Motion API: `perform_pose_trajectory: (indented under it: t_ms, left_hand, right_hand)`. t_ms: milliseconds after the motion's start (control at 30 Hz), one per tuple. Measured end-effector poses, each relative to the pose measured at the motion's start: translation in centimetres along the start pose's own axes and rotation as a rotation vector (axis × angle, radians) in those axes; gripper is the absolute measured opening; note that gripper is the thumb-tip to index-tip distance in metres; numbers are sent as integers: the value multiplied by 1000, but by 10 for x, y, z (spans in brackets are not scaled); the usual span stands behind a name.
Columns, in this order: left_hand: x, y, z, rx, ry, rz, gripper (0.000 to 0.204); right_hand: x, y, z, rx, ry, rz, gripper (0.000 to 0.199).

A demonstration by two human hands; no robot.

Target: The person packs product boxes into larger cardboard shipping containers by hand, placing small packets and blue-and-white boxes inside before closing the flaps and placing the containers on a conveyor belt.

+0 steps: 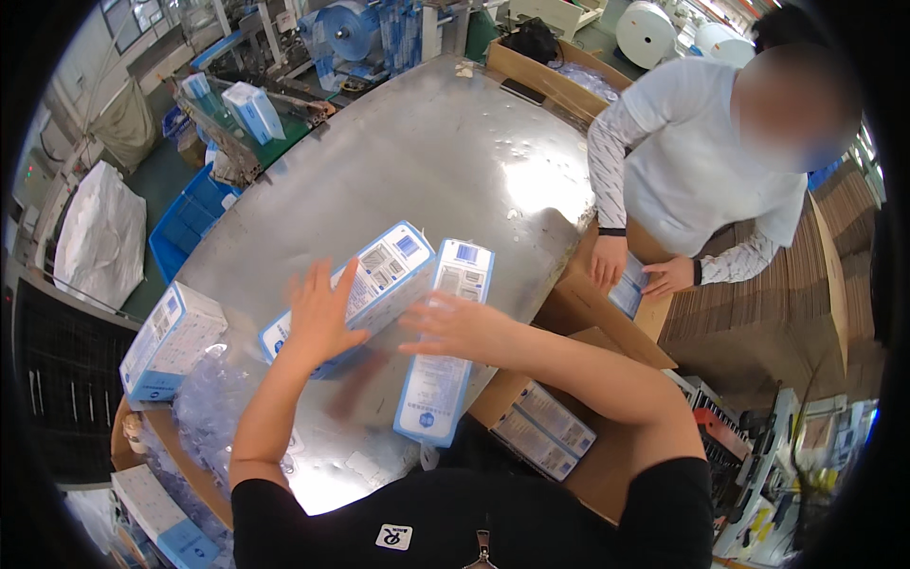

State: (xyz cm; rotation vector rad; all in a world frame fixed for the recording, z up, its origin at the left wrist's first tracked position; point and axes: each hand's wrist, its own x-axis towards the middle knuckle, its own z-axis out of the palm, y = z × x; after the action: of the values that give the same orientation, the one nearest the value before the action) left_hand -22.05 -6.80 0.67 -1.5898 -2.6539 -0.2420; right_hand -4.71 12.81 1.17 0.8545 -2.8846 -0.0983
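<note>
Two white-and-blue packages lie on the metal table in front of me. The left package [387,268] is slanted, and my left hand [320,313] is over its near part with fingers spread. Across the upper middle of the right package [436,391] reaches my right hand [453,327], its fingers apart and slightly blurred. Neither hand is wrapped round a package; whether the fingertips touch them I cannot tell. Parts of both packages are hidden beneath my hands.
Another package [175,341] stands at the left edge, beside crumpled clear plastic [223,403]. An open carton [607,450] with packages sits by my right elbow. Across the table's right side, a co-worker's hands [640,270] are at a second carton [592,299]. Flattened cardboard [758,318] is stacked behind.
</note>
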Motion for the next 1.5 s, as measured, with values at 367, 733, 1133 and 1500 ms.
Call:
perform_pose_trajectory:
  t_ms: [367,733,1133,1500]
  left_hand:
    - [7,9,11,-116,140,304,85]
    - [8,271,36,-895,-340,1257,76]
    - [-35,396,269,80,-781,980,69]
    - [-28,330,267,-187,-1354,574,71]
  right_hand:
    - [-168,-112,-94,676,526,904,67]
    - [-408,-351,-3,877,2590,1078,49]
    - [-323,-325,-36,1012,2283,1615,56]
    - [-326,-211,197,239,-269,1451,65]
